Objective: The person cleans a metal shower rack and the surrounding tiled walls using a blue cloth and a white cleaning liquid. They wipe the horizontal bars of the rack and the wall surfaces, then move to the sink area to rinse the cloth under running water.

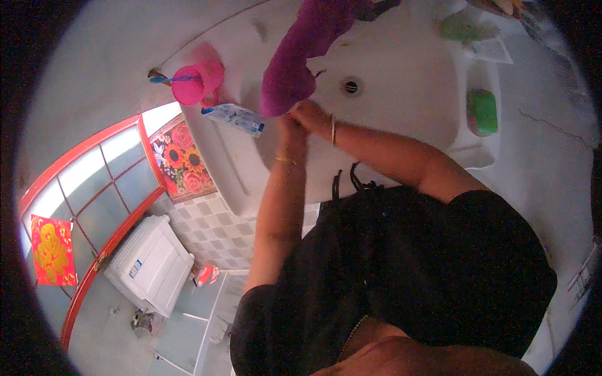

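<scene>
My left hand (292,132) and my right hand (312,116) meet at the lower end of a purple cloth (301,56), apparently a towel, and grip it together. Part of the fingers is hidden by the cloth and blurred. From the top edge of the picture the cloth slants down to my hands, over the left part of a white washbasin (400,94). The basin's drain (352,87) lies to the right of the cloth. Just left of my hands, a blue and white tube (235,118), probably toothpaste, rests on the basin's rim.
A pink cup (214,75) with a blue toothbrush (174,80) stands at the basin's left corner. Green soap (483,113) sits on the right ledge. Below left are a floral panel (186,157), a red-framed glass door (117,169) and a white washing machine (155,263).
</scene>
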`<move>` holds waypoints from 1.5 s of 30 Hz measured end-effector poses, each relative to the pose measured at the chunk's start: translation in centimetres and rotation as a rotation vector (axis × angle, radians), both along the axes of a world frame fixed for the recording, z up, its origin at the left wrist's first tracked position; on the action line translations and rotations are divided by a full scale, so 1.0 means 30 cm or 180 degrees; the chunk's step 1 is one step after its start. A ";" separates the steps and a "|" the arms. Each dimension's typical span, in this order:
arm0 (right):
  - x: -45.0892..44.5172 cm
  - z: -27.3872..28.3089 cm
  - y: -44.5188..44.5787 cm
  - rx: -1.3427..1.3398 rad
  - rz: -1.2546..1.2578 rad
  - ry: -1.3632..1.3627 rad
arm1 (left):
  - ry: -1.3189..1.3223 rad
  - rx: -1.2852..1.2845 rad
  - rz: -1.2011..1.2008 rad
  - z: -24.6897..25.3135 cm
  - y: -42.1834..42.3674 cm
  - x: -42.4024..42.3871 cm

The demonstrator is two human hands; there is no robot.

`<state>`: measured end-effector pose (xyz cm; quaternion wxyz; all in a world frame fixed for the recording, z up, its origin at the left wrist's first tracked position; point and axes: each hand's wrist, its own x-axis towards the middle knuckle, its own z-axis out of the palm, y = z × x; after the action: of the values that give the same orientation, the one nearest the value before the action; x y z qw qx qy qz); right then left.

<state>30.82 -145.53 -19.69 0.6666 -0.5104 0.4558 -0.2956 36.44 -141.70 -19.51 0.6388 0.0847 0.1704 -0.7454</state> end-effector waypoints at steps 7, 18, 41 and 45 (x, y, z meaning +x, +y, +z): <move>-0.099 0.063 -0.126 -0.0217 0.0303 0.0202 | 0.3436 0.0716 0.0264 0.062 0.040 -0.042; -0.125 0.072 -0.041 -0.2485 0.0987 0.0618 | -0.1233 0.0481 -0.0021 0.051 -0.010 0.050; -0.081 -0.119 -0.066 0.2196 -0.0147 -0.2022 | -0.4020 0.0999 0.0029 0.071 0.022 0.013; -0.222 -0.184 -0.103 0.0170 -0.0086 -0.1085 | -0.5491 0.1152 -0.0202 0.163 0.076 0.043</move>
<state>24.17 -148.62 -25.21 0.7435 -0.4288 0.3507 -0.3745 37.74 -139.42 -14.62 0.5007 0.7226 -0.2582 -0.4006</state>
